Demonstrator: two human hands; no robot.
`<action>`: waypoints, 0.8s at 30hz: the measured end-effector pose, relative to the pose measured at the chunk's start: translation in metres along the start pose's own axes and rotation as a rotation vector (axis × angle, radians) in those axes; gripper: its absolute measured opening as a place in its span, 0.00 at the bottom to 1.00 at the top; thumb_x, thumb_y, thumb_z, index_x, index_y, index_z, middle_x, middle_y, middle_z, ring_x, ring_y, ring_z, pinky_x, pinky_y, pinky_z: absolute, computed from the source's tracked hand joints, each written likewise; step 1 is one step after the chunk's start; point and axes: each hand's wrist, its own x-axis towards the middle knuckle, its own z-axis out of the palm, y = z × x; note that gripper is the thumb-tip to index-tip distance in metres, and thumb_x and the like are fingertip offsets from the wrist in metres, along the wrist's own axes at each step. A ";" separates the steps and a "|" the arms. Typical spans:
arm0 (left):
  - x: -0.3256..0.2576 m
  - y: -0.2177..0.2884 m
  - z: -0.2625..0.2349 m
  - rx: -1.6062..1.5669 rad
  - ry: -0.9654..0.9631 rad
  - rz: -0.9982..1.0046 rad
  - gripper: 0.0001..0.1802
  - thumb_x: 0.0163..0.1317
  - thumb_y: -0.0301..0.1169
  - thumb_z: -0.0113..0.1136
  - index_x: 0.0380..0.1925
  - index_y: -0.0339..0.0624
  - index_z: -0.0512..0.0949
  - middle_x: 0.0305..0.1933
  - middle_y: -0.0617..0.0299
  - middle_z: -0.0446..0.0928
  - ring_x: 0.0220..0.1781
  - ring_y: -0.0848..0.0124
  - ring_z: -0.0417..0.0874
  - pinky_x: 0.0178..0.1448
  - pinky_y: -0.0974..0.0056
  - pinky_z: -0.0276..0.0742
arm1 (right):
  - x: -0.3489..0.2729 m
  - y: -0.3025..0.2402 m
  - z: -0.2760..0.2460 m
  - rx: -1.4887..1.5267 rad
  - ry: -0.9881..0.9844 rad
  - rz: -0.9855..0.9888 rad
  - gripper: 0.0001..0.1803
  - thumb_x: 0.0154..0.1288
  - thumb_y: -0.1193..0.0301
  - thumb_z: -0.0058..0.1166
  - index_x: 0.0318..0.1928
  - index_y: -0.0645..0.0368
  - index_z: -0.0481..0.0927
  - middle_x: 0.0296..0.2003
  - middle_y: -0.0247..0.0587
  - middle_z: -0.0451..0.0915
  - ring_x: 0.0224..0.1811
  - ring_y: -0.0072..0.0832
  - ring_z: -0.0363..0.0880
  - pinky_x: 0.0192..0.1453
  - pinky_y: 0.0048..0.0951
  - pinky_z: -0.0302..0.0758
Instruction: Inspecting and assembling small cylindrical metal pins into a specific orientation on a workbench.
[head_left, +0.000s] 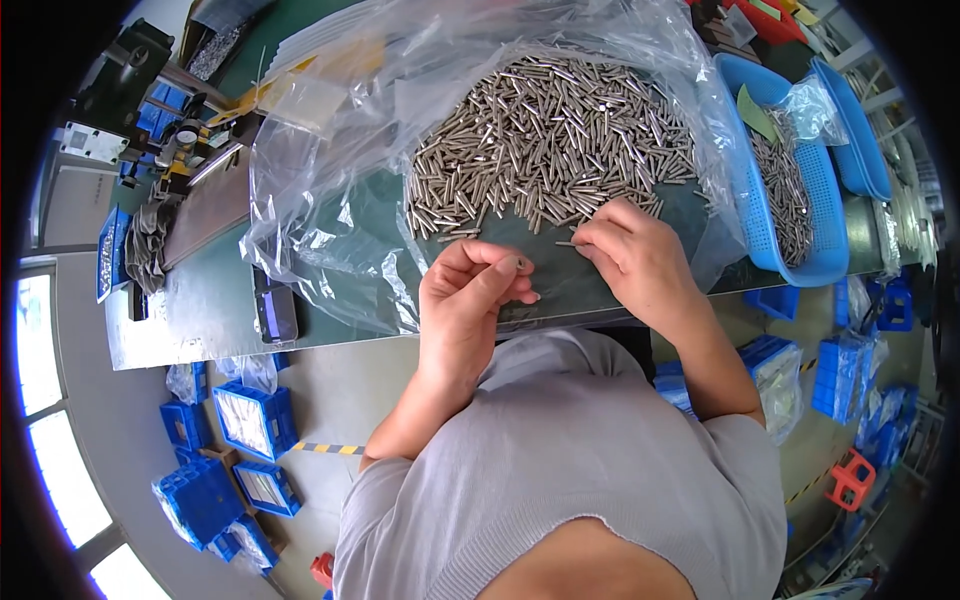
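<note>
A large pile of short metal pins (545,135) lies spread on a clear plastic sheet (330,235) over the green table top. Just in front of its near edge, my right hand (640,258) pinches one metal pin (566,243), which sticks out leftward from the fingertips. My left hand (465,295) is closed beside it, thumb pressed against the index finger and the other fingers curled. A tiny dark spot shows at those fingertips, but I cannot make out what is held. The two hands are apart.
At the right, a blue perforated basket (830,215) holds more pins and a green slip (756,116). A phone-like dark device (275,305) lies at the table's left front edge. Clamp-like equipment (185,135) stands far left. Blue crates (255,415) sit on the floor.
</note>
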 end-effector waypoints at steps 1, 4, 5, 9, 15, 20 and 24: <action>0.000 0.000 0.000 0.000 0.001 0.001 0.02 0.61 0.22 0.54 0.33 0.34 0.74 0.35 0.55 0.79 0.33 0.73 0.81 0.40 0.66 0.80 | 0.000 0.001 0.002 0.001 0.000 -0.001 0.08 0.49 0.80 0.59 0.32 0.61 0.77 0.29 0.40 0.74 0.29 0.37 0.76 0.32 0.32 0.73; 0.001 -0.002 0.001 -0.003 -0.016 -0.005 0.03 0.61 0.22 0.54 0.33 0.34 0.74 0.35 0.55 0.79 0.33 0.72 0.81 0.40 0.66 0.80 | -0.001 0.003 0.004 -0.023 0.014 -0.035 0.08 0.51 0.80 0.58 0.34 0.62 0.76 0.29 0.41 0.74 0.30 0.38 0.76 0.32 0.32 0.72; 0.001 -0.002 0.001 0.002 -0.029 -0.013 0.03 0.61 0.23 0.54 0.33 0.34 0.74 0.34 0.55 0.79 0.33 0.72 0.80 0.40 0.66 0.80 | -0.001 0.001 0.003 0.047 0.037 -0.029 0.07 0.53 0.80 0.57 0.34 0.63 0.75 0.29 0.41 0.74 0.29 0.37 0.75 0.32 0.31 0.72; 0.000 -0.003 0.004 0.011 -0.054 -0.064 0.04 0.62 0.24 0.55 0.34 0.34 0.73 0.34 0.55 0.78 0.33 0.73 0.80 0.40 0.66 0.80 | 0.002 -0.012 -0.009 0.385 0.086 0.010 0.04 0.57 0.79 0.55 0.33 0.64 0.74 0.29 0.40 0.73 0.28 0.31 0.73 0.32 0.26 0.70; -0.002 -0.003 0.008 0.033 -0.067 -0.095 0.05 0.62 0.25 0.55 0.35 0.33 0.73 0.33 0.56 0.78 0.34 0.72 0.80 0.40 0.66 0.80 | 0.005 -0.019 -0.011 0.465 0.072 -0.035 0.04 0.58 0.79 0.55 0.33 0.64 0.73 0.29 0.40 0.73 0.29 0.28 0.72 0.33 0.24 0.70; -0.003 -0.003 0.007 0.030 -0.074 -0.096 0.05 0.62 0.24 0.55 0.35 0.33 0.73 0.33 0.55 0.78 0.34 0.72 0.80 0.40 0.66 0.80 | 0.006 -0.023 -0.010 0.493 0.063 -0.011 0.04 0.58 0.79 0.55 0.32 0.64 0.74 0.29 0.39 0.74 0.29 0.28 0.73 0.33 0.24 0.70; -0.001 -0.005 0.007 -0.014 -0.118 -0.105 0.05 0.62 0.23 0.55 0.35 0.32 0.73 0.34 0.54 0.79 0.34 0.71 0.81 0.40 0.65 0.80 | 0.007 -0.023 -0.002 0.502 0.057 -0.024 0.04 0.57 0.79 0.56 0.31 0.64 0.74 0.28 0.38 0.74 0.29 0.27 0.74 0.32 0.24 0.70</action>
